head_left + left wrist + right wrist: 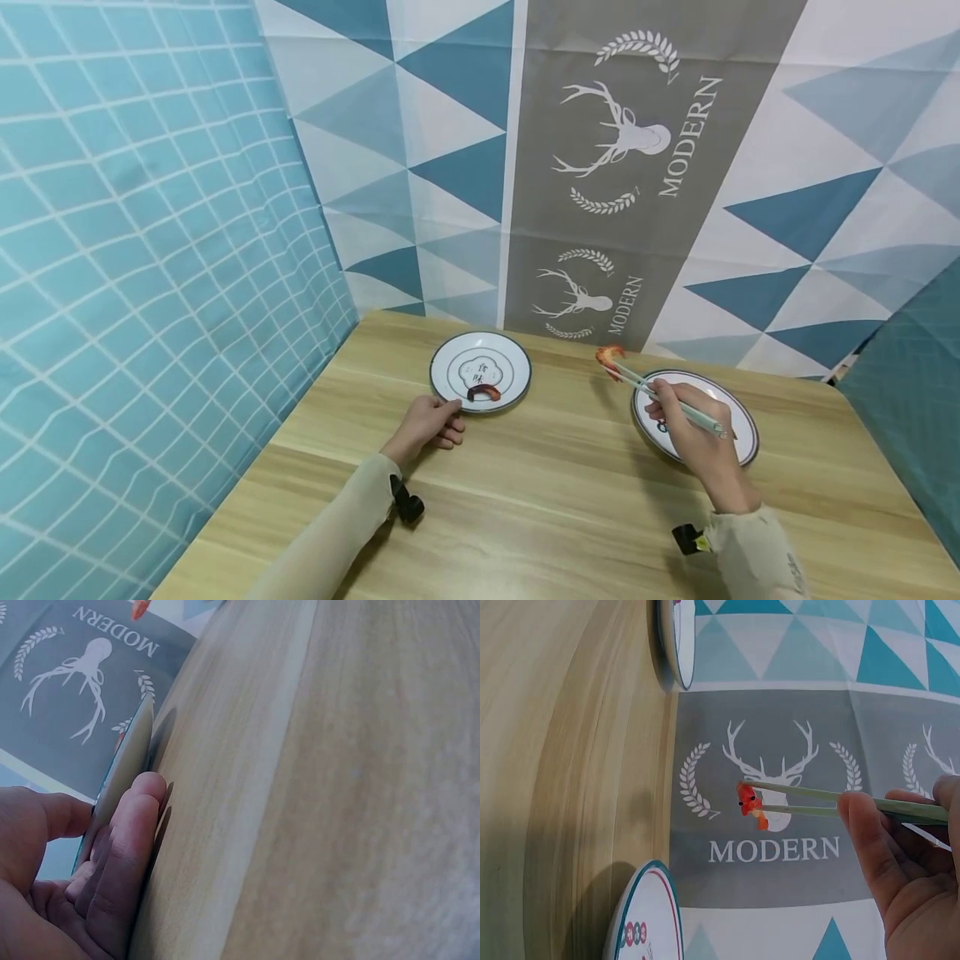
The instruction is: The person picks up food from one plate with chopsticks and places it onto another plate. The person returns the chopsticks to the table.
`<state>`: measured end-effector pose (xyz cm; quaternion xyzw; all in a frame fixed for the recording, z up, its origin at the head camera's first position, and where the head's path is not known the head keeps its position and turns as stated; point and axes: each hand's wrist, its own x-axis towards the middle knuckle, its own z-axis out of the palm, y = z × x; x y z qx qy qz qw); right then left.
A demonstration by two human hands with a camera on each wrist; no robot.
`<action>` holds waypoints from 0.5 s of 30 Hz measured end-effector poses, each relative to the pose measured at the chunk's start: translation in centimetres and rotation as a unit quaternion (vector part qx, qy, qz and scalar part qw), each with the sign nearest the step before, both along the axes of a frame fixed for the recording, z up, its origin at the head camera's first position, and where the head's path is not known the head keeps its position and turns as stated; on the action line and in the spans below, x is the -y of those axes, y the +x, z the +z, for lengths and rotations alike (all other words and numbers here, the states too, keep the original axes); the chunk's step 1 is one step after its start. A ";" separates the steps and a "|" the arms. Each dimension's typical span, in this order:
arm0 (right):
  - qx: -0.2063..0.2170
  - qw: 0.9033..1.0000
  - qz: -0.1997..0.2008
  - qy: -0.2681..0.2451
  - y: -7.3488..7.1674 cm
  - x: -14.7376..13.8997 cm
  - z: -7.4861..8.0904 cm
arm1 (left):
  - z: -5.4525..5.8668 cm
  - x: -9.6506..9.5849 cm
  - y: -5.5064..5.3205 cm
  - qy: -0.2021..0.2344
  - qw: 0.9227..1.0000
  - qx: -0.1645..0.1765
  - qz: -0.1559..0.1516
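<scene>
My left hand pinches the near rim of a white plate with a dark edge, thumb above and fingers beneath. On that plate lies a dark red shrimp near the front rim. My right hand holds a pair of pale green chopsticks over a second white plate. The chopstick tips grip an orange-red shrimp in the air, left of the second plate. In the right wrist view this shrimp shows dark eye spots. My hand partly hides the second plate's middle.
Both plates stand on a wooden table near its back edge. Behind it hangs a patterned cloth with deer prints, and a blue checked cloth hangs on the left. Each wrist carries a small black camera.
</scene>
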<state>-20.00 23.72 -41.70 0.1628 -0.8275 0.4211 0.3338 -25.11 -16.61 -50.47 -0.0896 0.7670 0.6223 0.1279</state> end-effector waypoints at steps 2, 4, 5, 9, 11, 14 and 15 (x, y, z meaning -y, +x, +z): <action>0.002 1.000 0.002 0.000 -0.2 0.2 0.0 | 0.0 0.0 0.1 0.000 1.000 0.002 0.003; -0.005 1.000 0.007 0.001 -0.4 0.3 0.0 | 0.1 0.0 0.2 0.002 1.000 0.004 0.004; -0.011 1.000 0.010 0.001 -0.4 0.4 0.0 | 0.1 0.0 0.2 0.002 1.000 0.004 0.004; -0.038 0.999 0.026 0.003 -0.7 0.6 0.0 | 0.1 -0.1 0.2 -0.001 1.000 0.006 0.005; -0.049 0.998 0.032 0.012 -0.9 0.7 0.0 | 0.1 -0.1 0.2 -0.004 1.000 0.004 0.004; -0.055 0.997 0.042 0.027 -1.3 0.9 0.1 | 0.1 -0.2 0.2 -0.004 1.000 0.001 0.004; -0.054 0.997 0.048 0.030 -1.4 0.9 0.1 | 0.0 -0.2 0.2 -0.005 1.000 0.001 0.005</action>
